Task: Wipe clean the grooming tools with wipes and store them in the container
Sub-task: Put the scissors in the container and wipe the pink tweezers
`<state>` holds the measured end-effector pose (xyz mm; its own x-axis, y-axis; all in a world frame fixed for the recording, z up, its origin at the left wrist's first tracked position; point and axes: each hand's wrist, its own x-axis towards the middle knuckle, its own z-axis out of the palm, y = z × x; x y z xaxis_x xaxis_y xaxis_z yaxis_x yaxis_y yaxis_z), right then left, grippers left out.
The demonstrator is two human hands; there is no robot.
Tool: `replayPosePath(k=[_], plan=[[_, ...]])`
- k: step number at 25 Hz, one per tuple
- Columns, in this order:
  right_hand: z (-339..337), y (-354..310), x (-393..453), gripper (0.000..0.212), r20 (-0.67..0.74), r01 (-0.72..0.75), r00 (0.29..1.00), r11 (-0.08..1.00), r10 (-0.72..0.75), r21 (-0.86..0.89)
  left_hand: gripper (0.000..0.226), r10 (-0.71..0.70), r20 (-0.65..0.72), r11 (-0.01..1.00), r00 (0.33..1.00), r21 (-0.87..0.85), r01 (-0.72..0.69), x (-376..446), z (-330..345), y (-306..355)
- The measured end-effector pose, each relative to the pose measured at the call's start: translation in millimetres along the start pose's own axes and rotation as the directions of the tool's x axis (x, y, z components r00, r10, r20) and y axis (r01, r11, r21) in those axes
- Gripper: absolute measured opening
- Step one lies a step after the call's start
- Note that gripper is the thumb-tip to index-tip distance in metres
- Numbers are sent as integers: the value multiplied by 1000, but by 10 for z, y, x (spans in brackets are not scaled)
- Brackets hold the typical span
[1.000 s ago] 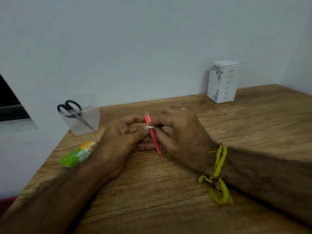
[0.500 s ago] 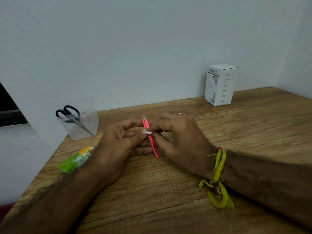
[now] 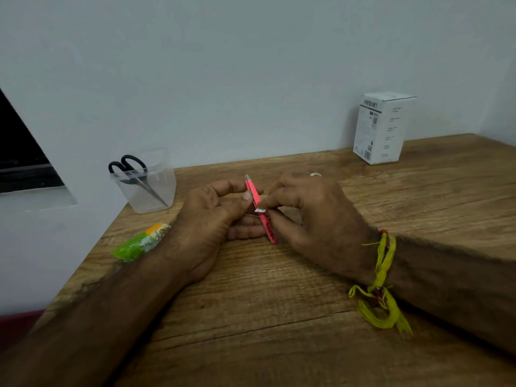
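Head view
Left hand: the left hand (image 3: 208, 219) rests on the wooden table (image 3: 279, 317), fingers curled, thumb tip pressed against the upper part of the pink tweezers (image 3: 259, 209); it holds them from the left side.
Right hand: the right hand (image 3: 315, 216) pinches a small scrap of white wipe (image 3: 261, 210) between thumb and forefinger, wrapped against the middle of the tweezers; a ring (image 3: 315, 174) shows on one finger.
Pink tweezers: held between both hands near the middle of the table, tilted, metal tip up and away from the person, lower end down near the table surface; whether that end touches the wood cannot be told.
Wipe: only a small white piece shows, just at the pinch point on the tweezers.
Container: a clear plastic container (image 3: 145, 188) stands at the table's far left, close to the wall, well apart from the hands.
Scissors: black-handled scissors (image 3: 136, 174) stand in the container, handles up above the rim, blades slanting down inside.
Wipe packet: a green, orange and white packet (image 3: 141, 243) lies flat on the table just left of the left wrist.
White box: a white printed box (image 3: 381, 127) stands upright at the far right, against the wall.
Wrist thread: a yellow-green thread band (image 3: 384, 275) is tied round the right wrist, loose ends hanging.
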<state>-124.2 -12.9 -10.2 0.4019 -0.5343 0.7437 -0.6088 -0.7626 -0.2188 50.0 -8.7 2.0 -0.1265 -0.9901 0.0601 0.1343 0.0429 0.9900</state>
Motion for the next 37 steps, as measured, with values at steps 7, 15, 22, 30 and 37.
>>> replayPosePath(k=[7,15,22,30,37], plan=[[-13,-11,-15,16,22,36,999,998,-35,-56,22,5,-20,1000,1000,0,-5,6,7,-8],[-26,-13,-31,16,44,47,998,997,-44,-61,22,-5,-27,1000,1000,-2,5,0,7,-12],[-37,37,-57,14,105,79,992,996,-74,-51,19,0,-28,1000,1000,-6,0,21,-7,-30],[-73,6,-68,14,83,129,989,990,-125,-49,12,13,3,1000,1000,-22,-13,14,-15,-23],[-105,45,-80,9,93,62,994,998,-64,23,18,9,-13,1000,1000,23,-9,32,-33,-36]])
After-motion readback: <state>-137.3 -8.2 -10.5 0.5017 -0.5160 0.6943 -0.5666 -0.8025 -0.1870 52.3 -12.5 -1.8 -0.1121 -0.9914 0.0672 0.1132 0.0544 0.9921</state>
